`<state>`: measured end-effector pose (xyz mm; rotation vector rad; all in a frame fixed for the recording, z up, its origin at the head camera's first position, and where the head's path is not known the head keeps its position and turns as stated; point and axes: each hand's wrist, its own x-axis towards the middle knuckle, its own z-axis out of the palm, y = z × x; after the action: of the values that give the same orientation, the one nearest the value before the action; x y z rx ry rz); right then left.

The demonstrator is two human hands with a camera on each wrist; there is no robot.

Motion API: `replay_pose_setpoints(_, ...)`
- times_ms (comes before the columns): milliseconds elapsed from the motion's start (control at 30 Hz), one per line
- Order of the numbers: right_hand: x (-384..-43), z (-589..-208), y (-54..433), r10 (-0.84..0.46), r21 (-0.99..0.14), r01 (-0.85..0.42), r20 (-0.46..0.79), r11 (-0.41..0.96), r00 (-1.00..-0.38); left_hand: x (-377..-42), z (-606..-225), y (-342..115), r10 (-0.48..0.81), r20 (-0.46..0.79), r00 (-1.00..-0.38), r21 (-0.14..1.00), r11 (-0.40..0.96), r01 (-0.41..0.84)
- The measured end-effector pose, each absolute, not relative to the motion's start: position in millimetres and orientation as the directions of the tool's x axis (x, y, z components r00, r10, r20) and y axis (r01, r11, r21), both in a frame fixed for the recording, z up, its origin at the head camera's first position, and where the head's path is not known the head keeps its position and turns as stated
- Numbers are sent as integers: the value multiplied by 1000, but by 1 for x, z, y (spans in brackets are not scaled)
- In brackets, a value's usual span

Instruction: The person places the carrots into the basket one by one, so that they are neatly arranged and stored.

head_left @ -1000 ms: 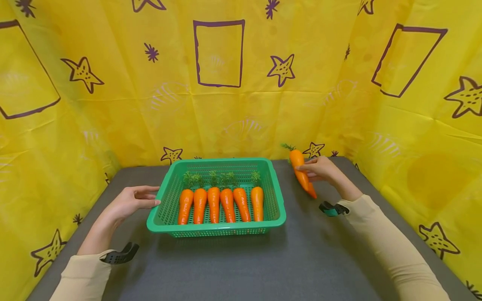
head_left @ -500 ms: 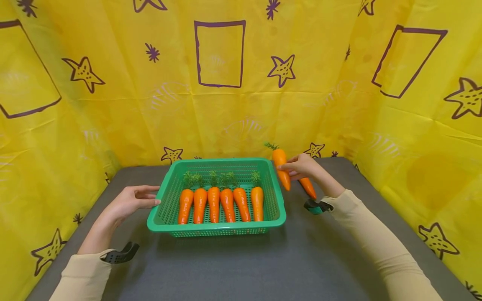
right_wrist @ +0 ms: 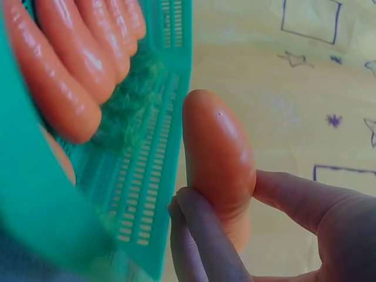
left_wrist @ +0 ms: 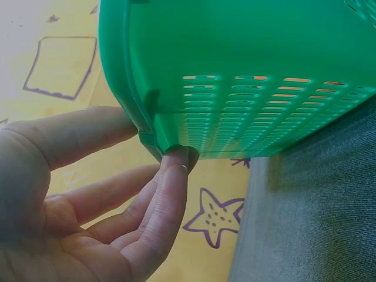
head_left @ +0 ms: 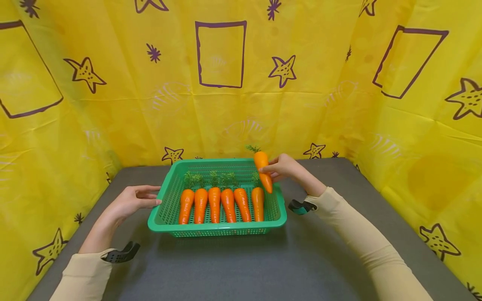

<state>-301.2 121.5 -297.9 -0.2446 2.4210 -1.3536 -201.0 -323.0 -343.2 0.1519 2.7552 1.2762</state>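
Observation:
A green plastic basket point(head_left: 216, 227) with perforated walls stands in the middle of the table. Several orange carrots point(head_left: 214, 205) lie side by side in it, leafy tops toward the back. My left hand point(head_left: 126, 202) holds the basket's left rim; in the left wrist view its thumb and fingers point(left_wrist: 167, 200) meet at the rim's edge. Over the basket's right end, my right hand point(head_left: 288, 168) pinches another carrot point(head_left: 262, 165) between thumb and fingers. This carrot tilts, leafy top up and to the left, tip down. The right wrist view shows its rounded orange body point(right_wrist: 217, 141) beside the basket wall.
Dark grey cloth covers the table point(head_left: 226, 267). Yellow curtains point(head_left: 218, 117) with starfish drawings enclose the back and both sides. Black bands point(head_left: 121, 253) sit on both wrists.
My right hand has carried its carrot leftward from the table's right side to above the basket. A second loose carrot there is now out of sight, its spot covered by my wrist. My left hand stays put.

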Motion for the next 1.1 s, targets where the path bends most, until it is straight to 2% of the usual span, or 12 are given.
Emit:
replay_pose_setpoints(800,-301,-308,50,-431,-847,73,-340,527,-836,-201,-344,-323,127,-52,-991,776,630,39)
replay_pose_setpoints(1100,-300,-318,32,-507,-845,20,-340,535,-792,-201,-344,-323,126,-53,-991,776,630,39)
